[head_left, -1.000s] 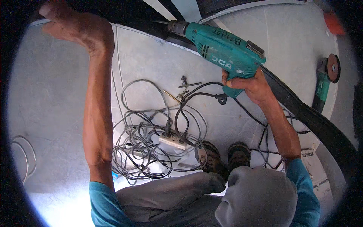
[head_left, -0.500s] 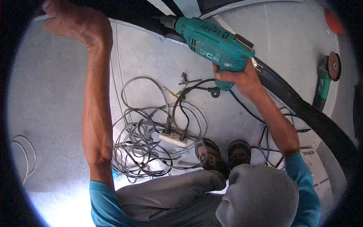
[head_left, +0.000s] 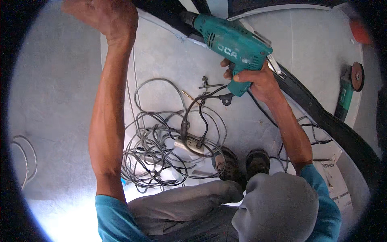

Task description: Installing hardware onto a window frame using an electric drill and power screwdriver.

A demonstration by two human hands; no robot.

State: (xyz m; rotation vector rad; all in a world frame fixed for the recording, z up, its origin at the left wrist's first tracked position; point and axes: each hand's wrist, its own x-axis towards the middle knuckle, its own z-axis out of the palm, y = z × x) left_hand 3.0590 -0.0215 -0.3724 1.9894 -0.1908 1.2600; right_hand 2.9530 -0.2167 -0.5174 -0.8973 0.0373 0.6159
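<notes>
My right hand (head_left: 254, 78) grips the handle of a teal electric drill (head_left: 229, 38); its chuck points up and left toward a dark curved frame (head_left: 322, 117) at the top of the view. My left hand (head_left: 107, 16) is raised at the upper left, fingers curled against the top end of that frame; what it holds is hidden. The drill's black cord (head_left: 201, 109) hangs down to a white power strip (head_left: 189, 144) on the floor.
A tangle of grey cables (head_left: 153, 149) lies on the grey floor beside my shoes (head_left: 242, 163). A chuck key (head_left: 207, 84) lies near the cord. A green angle grinder (head_left: 348, 90) rests at the right. A coil of cable (head_left: 22, 161) sits at the far left.
My right hand has carried the drill up and left, closer to the dark frame at the top. My left hand stays raised in about the same place.
</notes>
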